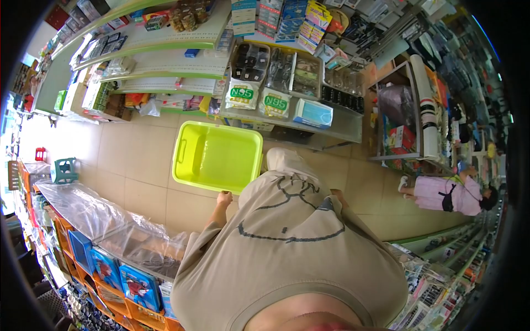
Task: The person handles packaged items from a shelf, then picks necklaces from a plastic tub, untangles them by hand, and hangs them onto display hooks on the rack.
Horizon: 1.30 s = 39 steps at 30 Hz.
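A bright yellow-green plastic tub (218, 160) lies ahead and left of me, its open top facing me. Only its bare inside shows, along with a handle recess on the left wall. At the tub's near rim is my left hand (223, 198), its fingers curled closed. Hand and rim meet in the view, but I cannot tell whether they touch or whether the hand grips it. My right hand (338, 194) hangs at my side, mostly hidden behind my shirt (292, 237), so its fingers do not show. My trouser leg (290, 160) is beside the tub's right side.
Ahead stands a shelf unit (160, 71) next to a display with N95 packs (241, 95) and a blue box (313, 113). A wire rack (395, 118) is farther right. Plastic sheeting (118, 215) covers goods at left, near a green stool (64, 171). A person (450, 194) stands at right.
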Tool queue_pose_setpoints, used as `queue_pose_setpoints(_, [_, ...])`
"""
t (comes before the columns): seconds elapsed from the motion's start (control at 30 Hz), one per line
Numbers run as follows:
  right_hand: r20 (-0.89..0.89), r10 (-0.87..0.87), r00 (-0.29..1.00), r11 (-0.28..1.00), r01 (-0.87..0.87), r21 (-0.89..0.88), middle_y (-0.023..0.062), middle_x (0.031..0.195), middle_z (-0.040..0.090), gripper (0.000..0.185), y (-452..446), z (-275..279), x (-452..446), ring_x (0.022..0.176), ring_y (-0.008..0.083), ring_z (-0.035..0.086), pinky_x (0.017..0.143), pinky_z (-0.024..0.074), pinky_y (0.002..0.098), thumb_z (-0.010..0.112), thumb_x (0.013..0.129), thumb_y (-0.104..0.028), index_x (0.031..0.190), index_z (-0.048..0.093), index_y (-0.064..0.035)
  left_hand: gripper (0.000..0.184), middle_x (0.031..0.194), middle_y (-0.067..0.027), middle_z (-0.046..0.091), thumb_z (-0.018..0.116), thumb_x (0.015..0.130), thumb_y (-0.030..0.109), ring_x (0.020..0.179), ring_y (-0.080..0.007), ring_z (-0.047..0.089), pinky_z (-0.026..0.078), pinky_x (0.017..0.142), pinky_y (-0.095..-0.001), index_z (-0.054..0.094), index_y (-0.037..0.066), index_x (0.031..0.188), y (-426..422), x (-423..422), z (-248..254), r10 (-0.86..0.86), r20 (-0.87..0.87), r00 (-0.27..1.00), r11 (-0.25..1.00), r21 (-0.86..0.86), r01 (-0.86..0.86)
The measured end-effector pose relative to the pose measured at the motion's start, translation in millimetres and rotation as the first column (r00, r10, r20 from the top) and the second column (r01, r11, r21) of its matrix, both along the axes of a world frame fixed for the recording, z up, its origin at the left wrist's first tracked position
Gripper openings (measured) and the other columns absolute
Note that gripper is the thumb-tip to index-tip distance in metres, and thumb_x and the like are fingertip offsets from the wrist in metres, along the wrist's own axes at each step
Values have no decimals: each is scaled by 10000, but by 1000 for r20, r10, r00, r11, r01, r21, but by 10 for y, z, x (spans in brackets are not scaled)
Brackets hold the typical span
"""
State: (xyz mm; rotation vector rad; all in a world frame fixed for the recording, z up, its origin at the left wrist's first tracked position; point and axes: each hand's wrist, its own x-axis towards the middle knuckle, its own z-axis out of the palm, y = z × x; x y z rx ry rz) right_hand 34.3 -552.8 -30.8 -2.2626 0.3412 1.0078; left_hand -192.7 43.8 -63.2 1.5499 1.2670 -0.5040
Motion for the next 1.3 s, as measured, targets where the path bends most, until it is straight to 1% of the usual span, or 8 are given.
queue_pose_setpoints(0.13, [274,-46,961,992,11,126,157,870,749,420,26,-185,-153,762,204,689,716,531,384,741,819,-395,902,745,17,294,820,-85,739,618,899,260,700,-185,708,571,658,-334,687,51,1095,11,-41,-51,-9,-19,1000,1000,15,9])
queue_pose_setpoints(0.5, [169,244,955,970,-238,-52,162,1049,735,437,-103,-374,-22,952,264,683,865,518,374,680,871,-409,1077,744,-29,292,800,-86,737,615,908,271,704,-192,711,574,673,-346,694,50,1081,92,-121,-115,13,-3,1000,999,30,-13])
queue_pose_setpoints(0.53, [285,296,912,955,-286,-78,170,915,762,429,-83,-408,-14,818,243,707,781,534,384,705,834,-394,984,764,3,292,801,-87,738,618,911,274,704,-191,712,574,672,-345,694,49,1080,91,-129,-100,2,-5,1000,1000,22,-2])
queue_pose_setpoints(0.73, [253,142,957,980,-171,97,177,957,766,431,-80,-305,27,856,232,722,819,549,350,718,830,-395,1033,775,-19,342,953,-95,727,617,962,245,757,-179,706,569,641,-333,626,17,1217,28,-139,-72,-10,-31,999,999,-42,9])
queue_pose_setpoints(0.93, [231,314,921,949,-314,-37,136,971,772,409,-177,-433,-2,900,219,732,848,550,361,700,845,-399,1059,776,-59,341,981,-99,735,610,955,234,772,-186,713,575,649,-331,633,15,1215,-24,-127,-44,-21,-38,999,999,-42,20])
queue_pose_setpoints(1.03, [102,-33,994,998,28,49,122,976,772,381,-89,-282,-56,910,230,730,862,542,369,686,857,-388,1051,768,-71,340,966,-97,733,606,944,232,760,-183,708,571,644,-331,633,8,1199,-26,-110,21,-20,-21,1000,999,-34,19])
queue_pose_setpoints(1.13, [24,275,961,955,-271,-122,178,1170,744,426,-57,-175,15,1080,224,695,946,529,331,689,925,-337,1162,745,13,341,942,-92,729,605,931,236,748,-176,701,566,637,-331,636,7,1183,-7,-84,80,-23,-5,1000,999,-25,23])
queue_pose_setpoints(1.3, [30,9,999,1000,-9,12,180,1119,754,411,-29,-67,-36,1021,238,706,896,550,348,711,911,-292,1145,742,45,328,918,-84,723,614,920,243,741,-170,696,560,631,-325,654,23,1160,22,-76,-3,-25,-9,1000,1000,-16,25])
